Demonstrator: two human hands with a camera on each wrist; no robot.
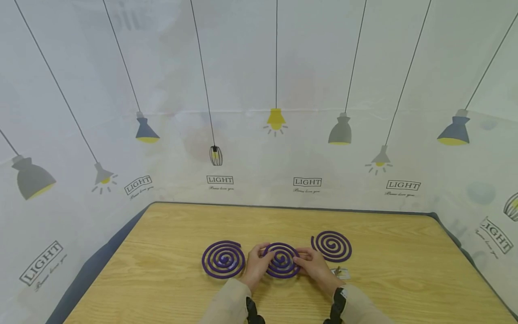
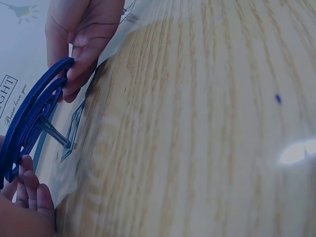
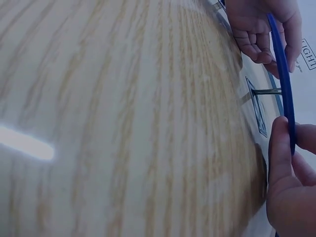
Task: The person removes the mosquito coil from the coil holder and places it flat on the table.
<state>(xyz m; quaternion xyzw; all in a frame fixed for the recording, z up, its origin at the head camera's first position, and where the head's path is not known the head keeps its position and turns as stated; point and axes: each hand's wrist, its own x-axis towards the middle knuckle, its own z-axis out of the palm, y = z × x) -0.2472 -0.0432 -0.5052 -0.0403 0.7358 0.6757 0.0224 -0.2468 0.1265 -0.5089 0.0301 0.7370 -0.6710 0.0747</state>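
A purple-blue mosquito coil (image 1: 282, 243) is held level between both hands in the middle of the table. The left hand (image 1: 256, 266) pinches its left edge and the right hand (image 1: 315, 266) pinches its right edge, thumbs on top. Under this coil, in the left wrist view, stands a thin metal stand (image 2: 58, 136) with an upright post and a flat rectangular base. The post reaches the coil's underside near its centre; whether it is fixed there cannot be told. In the right wrist view, the coil (image 3: 283, 59) shows edge-on above the base.
A second coil (image 1: 223, 243) sits to the left, apparently raised on a stand. Another coil (image 1: 332, 260) lies at the back right, with a small metal stand (image 1: 341, 273) in front of it. The wooden table (image 1: 162, 270) meets a printed cloth backdrop (image 1: 259, 193) behind.
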